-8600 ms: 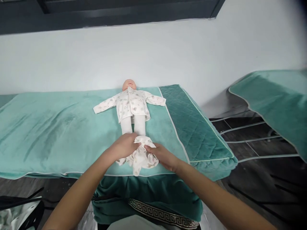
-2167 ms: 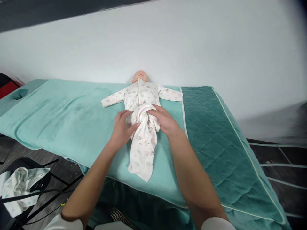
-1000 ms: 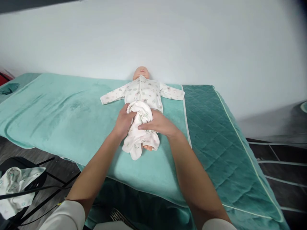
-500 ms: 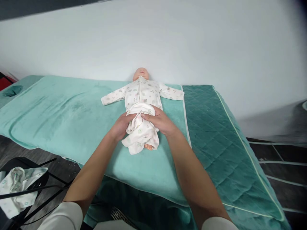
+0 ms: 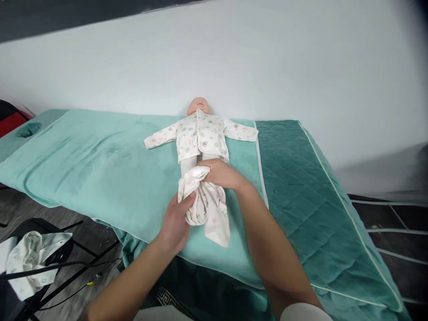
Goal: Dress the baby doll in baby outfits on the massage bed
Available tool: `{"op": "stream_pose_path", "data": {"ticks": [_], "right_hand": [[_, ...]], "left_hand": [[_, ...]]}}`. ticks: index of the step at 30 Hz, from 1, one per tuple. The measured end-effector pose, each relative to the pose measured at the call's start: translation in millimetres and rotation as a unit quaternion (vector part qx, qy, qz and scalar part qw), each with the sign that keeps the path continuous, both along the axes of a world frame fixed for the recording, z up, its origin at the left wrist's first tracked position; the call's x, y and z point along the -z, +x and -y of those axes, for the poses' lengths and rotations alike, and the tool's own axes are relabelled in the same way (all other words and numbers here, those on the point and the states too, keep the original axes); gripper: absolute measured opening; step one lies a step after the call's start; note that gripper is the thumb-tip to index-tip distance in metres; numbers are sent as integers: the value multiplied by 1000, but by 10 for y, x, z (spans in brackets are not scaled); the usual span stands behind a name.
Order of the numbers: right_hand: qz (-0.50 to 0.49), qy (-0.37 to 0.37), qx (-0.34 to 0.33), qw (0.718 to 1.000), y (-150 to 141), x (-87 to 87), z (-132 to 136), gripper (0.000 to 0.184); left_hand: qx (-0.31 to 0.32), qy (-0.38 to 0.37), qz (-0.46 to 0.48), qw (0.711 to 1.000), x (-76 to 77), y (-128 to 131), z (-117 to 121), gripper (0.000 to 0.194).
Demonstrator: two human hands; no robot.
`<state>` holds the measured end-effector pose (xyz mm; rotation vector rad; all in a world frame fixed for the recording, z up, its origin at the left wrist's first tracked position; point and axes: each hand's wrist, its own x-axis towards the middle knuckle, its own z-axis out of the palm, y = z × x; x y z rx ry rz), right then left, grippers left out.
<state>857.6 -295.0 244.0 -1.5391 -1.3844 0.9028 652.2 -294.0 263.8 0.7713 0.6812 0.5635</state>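
Note:
A baby doll (image 5: 198, 106) lies on its back, head toward the wall, arms spread in a white printed jacket (image 5: 212, 136). White upper legs (image 5: 189, 166) show below the jacket hem; the lower legs and feet are hidden behind cloth and hands. Bunched white printed baby trousers (image 5: 216, 214) are around or in front of the lower legs. My left hand (image 5: 177, 223) pinches their left side, thumb on top. At the upper edge, my right hand (image 5: 220, 174) grips the waistband, its fingertips partly hidden in the fabric.
The doll lies on a light green cover (image 5: 133, 174) over a bed. To the right is a darker quilted cover (image 5: 301, 187). A white wall (image 5: 234, 58) stands behind. At lower left, printed cloth (image 5: 30, 263) lies on a black chair (image 5: 63, 249).
Both hands have pulled the trousers down from the jacket hem toward me, baring the white upper legs. My left hand has moved lower, and the view has shifted slightly.

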Motion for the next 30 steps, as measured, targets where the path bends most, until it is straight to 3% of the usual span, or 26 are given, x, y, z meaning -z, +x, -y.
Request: {"op": "stream_pose_path", "data": {"ticks": [6, 9, 12, 15, 18, 22, 25, 30], "right_hand": [[54, -30, -15, 998, 0, -102, 42, 22], [81, -29, -32, 996, -5, -128, 54, 27], [86, -35, -43, 995, -19, -121, 57, 27], [111, -39, -55, 991, -43, -107, 57, 26], [160, -45, -53, 985, -96, -117, 52, 21], [239, -78, -41, 967, -210, -169, 33, 13], [275, -104, -30, 955, -277, -215, 31, 3], [280, -109, -26, 953, -294, -251, 51, 14]], "left_hand": [[-59, -36, -13, 998, -39, 7, 416, 53], [-79, -36, -17, 996, 70, 6, 573, 54], [-88, -20, -32, 995, 275, -63, 613, 48], [-90, 57, -90, 990, 487, -206, 495, 37], [-84, 168, -181, 965, 577, -372, 238, 31], [-20, 266, -287, 920, 503, -499, -156, 23], [28, 312, -311, 898, 434, -482, -363, 20], [22, 386, -340, 857, 452, -330, -554, 17]]}}
